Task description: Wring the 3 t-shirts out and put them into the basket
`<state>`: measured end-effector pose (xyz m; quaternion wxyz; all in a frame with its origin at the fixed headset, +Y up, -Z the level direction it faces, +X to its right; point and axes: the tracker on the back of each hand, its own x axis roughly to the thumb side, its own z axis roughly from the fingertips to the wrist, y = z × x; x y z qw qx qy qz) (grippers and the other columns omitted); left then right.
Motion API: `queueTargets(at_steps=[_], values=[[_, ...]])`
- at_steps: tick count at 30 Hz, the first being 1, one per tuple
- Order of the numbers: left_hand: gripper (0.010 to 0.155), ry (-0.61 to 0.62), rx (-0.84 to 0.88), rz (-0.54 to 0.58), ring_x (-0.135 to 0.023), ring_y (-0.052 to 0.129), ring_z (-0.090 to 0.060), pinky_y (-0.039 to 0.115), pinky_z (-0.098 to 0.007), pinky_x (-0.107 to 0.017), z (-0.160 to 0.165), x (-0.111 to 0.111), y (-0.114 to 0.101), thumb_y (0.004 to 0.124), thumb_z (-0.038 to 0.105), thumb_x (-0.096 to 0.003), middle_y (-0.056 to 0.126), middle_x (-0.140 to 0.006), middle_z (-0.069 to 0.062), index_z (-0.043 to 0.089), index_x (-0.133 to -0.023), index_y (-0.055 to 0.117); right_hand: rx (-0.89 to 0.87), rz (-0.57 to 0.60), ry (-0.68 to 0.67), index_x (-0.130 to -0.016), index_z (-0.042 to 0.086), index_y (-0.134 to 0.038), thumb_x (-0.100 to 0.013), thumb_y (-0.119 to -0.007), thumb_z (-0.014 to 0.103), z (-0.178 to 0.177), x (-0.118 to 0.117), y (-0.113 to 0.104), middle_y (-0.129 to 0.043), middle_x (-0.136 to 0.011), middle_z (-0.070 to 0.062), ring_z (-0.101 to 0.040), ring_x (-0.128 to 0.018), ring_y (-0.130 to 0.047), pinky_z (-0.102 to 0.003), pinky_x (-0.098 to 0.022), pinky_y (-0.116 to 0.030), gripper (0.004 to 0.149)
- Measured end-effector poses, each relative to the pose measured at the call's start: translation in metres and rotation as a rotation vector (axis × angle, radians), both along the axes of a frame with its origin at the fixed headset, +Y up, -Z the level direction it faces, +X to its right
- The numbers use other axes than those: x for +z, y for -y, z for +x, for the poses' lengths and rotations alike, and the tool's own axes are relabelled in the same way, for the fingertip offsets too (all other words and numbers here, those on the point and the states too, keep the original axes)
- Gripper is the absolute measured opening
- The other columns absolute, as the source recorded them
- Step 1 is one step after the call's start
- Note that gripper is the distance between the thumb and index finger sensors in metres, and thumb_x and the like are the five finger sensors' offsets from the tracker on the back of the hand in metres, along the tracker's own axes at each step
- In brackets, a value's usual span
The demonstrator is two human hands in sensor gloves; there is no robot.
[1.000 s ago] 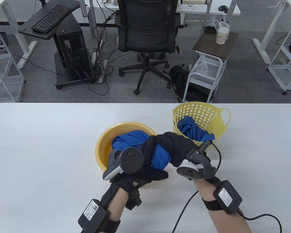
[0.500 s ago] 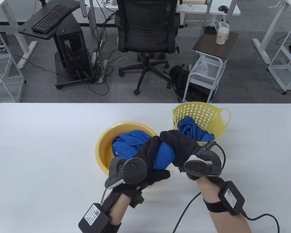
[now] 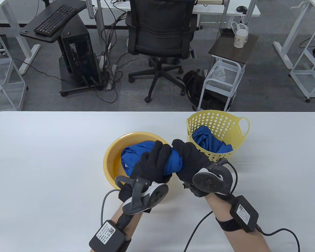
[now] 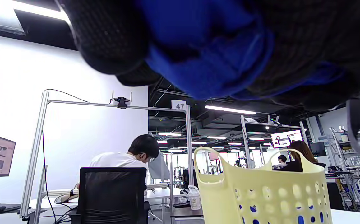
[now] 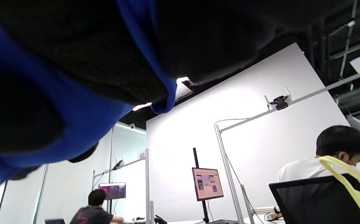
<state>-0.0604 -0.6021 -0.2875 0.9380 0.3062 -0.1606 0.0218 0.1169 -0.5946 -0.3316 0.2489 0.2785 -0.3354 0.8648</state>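
Both hands clamped on one blue t-shirt

The left hand [image 3: 151, 162] and right hand [image 3: 190, 160] gripped the twisted t-shirt [image 3: 173, 161] between them, above the yellow basin [image 3: 110, 157]; the basket [image 3: 218, 123], just beyond the right grip, held another blue shirt [image 3: 207, 140].

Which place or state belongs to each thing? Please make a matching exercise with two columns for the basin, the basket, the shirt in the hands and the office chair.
Things:
1. round yellow plastic basin
2. perforated yellow plastic basket
3. twisted blue t-shirt
4. black mesh office chair

Places or states:
A. on the floor beyond the table
B. gripped by the left hand and the right hand
C. on the table's right part, blue cloth inside
D. near the table's middle, blue cloth inside

Pairs: 1-D, 2-C, 3-B, 4-A
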Motion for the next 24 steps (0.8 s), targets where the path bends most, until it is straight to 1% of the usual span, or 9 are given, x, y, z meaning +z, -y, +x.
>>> queueTargets(at_steps=[4,5,10,13,17,24], values=[[0.105,-0.026,-0.033,-0.016,-0.083,0.091,-0.04,0.091,-0.042,-0.048,0.002,0.003,-0.001,0.099,0.054,-0.0469,0.056,-0.127,-0.004,0.028,-0.117,0.025,-0.117,-0.14,-0.021,-0.101,0.014,-0.056,-0.036,-0.104,0.016,0.0,-0.004,0.006,-0.085,-0.064,-0.025,-0.021,-0.015,-0.097,-0.027,0.003,-0.086,0.081],[0.105,-0.031,-0.041,0.005,-0.084,0.091,-0.04,0.091,-0.042,-0.048,0.002,0.003,0.0,0.099,0.054,-0.0472,0.056,-0.127,-0.004,0.028,-0.117,0.025,-0.145,-0.157,-0.029,-0.101,0.014,-0.056,-0.035,-0.104,0.016,0.0,-0.006,0.007,-0.085,-0.064,-0.024,-0.021,-0.015,-0.096,-0.027,0.003,-0.085,0.081],[0.104,-0.05,-0.059,-0.008,-0.083,0.092,-0.04,0.091,-0.042,-0.047,0.002,0.0,0.004,0.098,0.054,-0.0476,0.057,-0.126,-0.005,0.026,-0.117,0.027,-0.18,-0.249,-0.028,-0.1,0.015,-0.056,-0.036,-0.103,0.014,-0.002,-0.012,0.015,-0.084,-0.064,-0.023,-0.023,-0.016,-0.096,-0.028,0.002,-0.085,0.08],[0.103,-0.056,-0.059,-0.018,-0.083,0.092,-0.04,0.091,-0.043,-0.047,0.003,-0.003,0.008,0.098,0.055,-0.0476,0.058,-0.126,-0.005,0.025,-0.117,0.027,-0.171,-0.279,-0.023,-0.1,0.015,-0.055,-0.036,-0.103,0.013,-0.001,-0.016,0.018,-0.083,-0.065,-0.024,-0.024,-0.017,-0.096,-0.029,0.001,-0.085,0.08],[0.103,-0.061,-0.063,-0.036,-0.083,0.092,-0.04,0.091,-0.042,-0.047,0.004,-0.006,0.011,0.098,0.055,-0.0477,0.058,-0.126,-0.005,0.025,-0.117,0.027,-0.175,-0.356,-0.041,-0.101,0.014,-0.054,-0.037,-0.103,0.012,0.0,-0.022,0.022,-0.083,-0.066,-0.024,-0.025,-0.018,-0.095,-0.03,0.001,-0.085,0.08],[0.104,-0.065,-0.073,-0.068,-0.082,0.093,-0.039,0.092,-0.043,-0.047,0.003,-0.01,0.012,0.098,0.055,-0.0467,0.06,-0.126,-0.005,0.026,-0.117,0.029,-0.191,-0.436,-0.034,-0.101,0.012,-0.054,-0.038,-0.103,0.012,-0.001,-0.027,0.028,-0.083,-0.065,-0.025,-0.025,-0.018,-0.096,-0.029,0.001,-0.085,0.08]])
